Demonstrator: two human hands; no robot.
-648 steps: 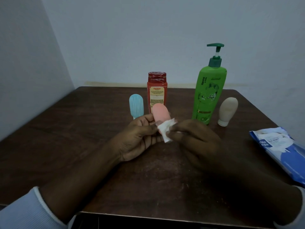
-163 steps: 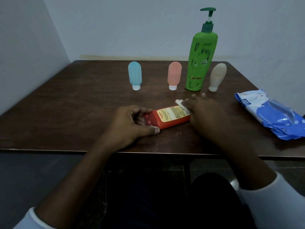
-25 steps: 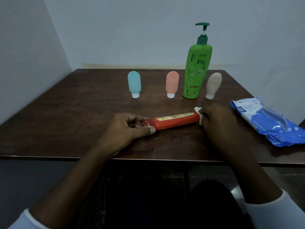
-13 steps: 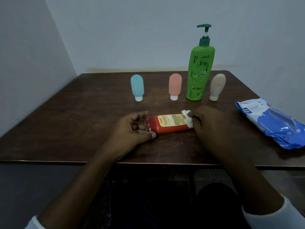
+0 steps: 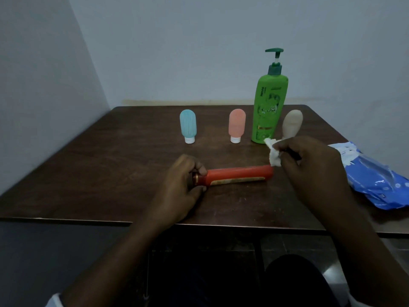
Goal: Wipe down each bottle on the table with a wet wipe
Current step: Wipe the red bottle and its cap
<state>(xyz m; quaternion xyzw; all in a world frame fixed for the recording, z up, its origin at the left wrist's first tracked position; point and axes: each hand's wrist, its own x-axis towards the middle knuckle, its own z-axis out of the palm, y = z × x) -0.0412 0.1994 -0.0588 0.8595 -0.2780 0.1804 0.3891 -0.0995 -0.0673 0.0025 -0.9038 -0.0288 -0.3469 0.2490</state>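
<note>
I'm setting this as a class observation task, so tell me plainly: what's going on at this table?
A person is wiping bottles. Their left hand grips the cap end of a red bottle lying on its side on the table, while the right hand pinches a crumpled wet wipe at the bottle's other end. A blue bottle, pink bottle, green pump bottle and beige bottle stand upright behind. A blue wipes pack lies to the right.

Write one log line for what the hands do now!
left hand: grips cap end of lying red plastic bottle | right hand: pinches crumpled white wet wipe by bottle's base
</note>
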